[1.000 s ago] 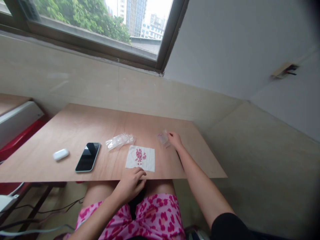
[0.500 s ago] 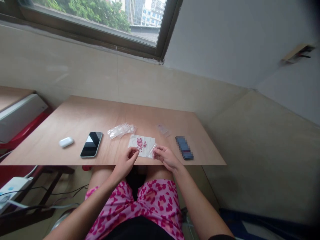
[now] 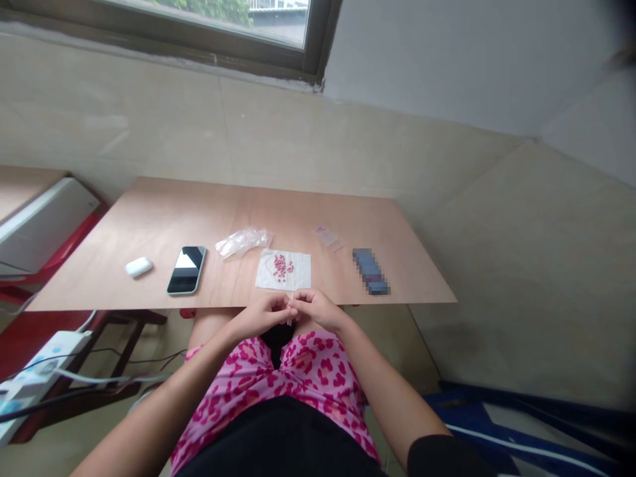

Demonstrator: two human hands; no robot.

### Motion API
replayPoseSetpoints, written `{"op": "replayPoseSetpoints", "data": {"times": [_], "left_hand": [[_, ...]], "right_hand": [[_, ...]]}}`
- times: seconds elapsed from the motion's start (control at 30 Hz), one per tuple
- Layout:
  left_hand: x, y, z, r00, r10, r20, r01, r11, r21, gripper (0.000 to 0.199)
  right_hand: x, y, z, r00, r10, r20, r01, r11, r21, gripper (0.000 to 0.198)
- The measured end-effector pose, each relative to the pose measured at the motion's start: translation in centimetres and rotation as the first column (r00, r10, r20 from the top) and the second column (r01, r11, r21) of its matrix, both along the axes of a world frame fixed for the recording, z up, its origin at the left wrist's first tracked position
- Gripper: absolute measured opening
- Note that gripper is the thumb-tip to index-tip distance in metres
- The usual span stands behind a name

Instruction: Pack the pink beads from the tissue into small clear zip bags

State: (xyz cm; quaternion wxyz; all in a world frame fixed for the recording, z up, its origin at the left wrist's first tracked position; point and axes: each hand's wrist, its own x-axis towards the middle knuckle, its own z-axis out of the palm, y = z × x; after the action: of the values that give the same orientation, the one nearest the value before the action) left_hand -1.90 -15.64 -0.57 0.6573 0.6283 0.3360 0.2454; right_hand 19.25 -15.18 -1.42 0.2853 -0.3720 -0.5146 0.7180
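My left hand (image 3: 269, 313) and my right hand (image 3: 317, 308) meet at the table's front edge, fingertips pinched together. Between them is a small clear plastic bag (image 3: 290, 322), mostly covered by the fingers; only a pale bit shows. Just beyond the hands lies a white sheet (image 3: 301, 279), flat on the table, with a loose group of small pink-red beads (image 3: 281, 266) on it. Behind the sheet, to the left, sits a crumpled pile of clear plastic bags (image 3: 242, 242). A flat clear bag (image 3: 327, 236) rests behind it on the right.
On the wooden table (image 3: 199, 205), a phone (image 3: 187, 270) and a white earbud case (image 3: 138, 267) lie to the left. A dark, pixelated device (image 3: 370, 271) lies at the right. A power strip (image 3: 44, 377) with cables is low on the left.
My hands have come together and drawn back from the sheet to the table edge. The small bag that was in my right hand is now between both. The view has tilted down.
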Motion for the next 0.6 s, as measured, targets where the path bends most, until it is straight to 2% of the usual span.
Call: {"op": "replayPoseSetpoints", "data": {"times": [0.2, 0.33, 0.47, 0.6], "left_hand": [[-0.3, 0.6, 1.1, 0.998, -0.040, 0.048, 0.039, 0.999, 0.029, 0.034], [-0.1, 0.5, 0.7, 0.998, 0.050, -0.041, -0.047, 0.996, 0.075, 0.030], [0.5, 0.1, 0.3, 0.980, 0.129, -0.154, -0.104, 0.981, 0.161, 0.025], [1.0, -0.3, 0.3, 0.980, 0.117, -0.158, -0.086, 0.978, 0.191, 0.023]], "right_hand": [[1.1, 0.5, 0.6, 0.998, 0.059, 0.008, -0.059, 0.997, 0.042, 0.037], [0.7, 0.4, 0.3, 0.997, 0.013, 0.070, -0.018, 0.997, 0.072, 0.032], [0.1, 0.1, -0.3, 0.984, -0.052, 0.173, 0.020, 0.983, 0.185, 0.021], [0.0, -0.1, -0.4, 0.978, -0.022, 0.208, -0.033, 0.967, 0.253, 0.012]]}}
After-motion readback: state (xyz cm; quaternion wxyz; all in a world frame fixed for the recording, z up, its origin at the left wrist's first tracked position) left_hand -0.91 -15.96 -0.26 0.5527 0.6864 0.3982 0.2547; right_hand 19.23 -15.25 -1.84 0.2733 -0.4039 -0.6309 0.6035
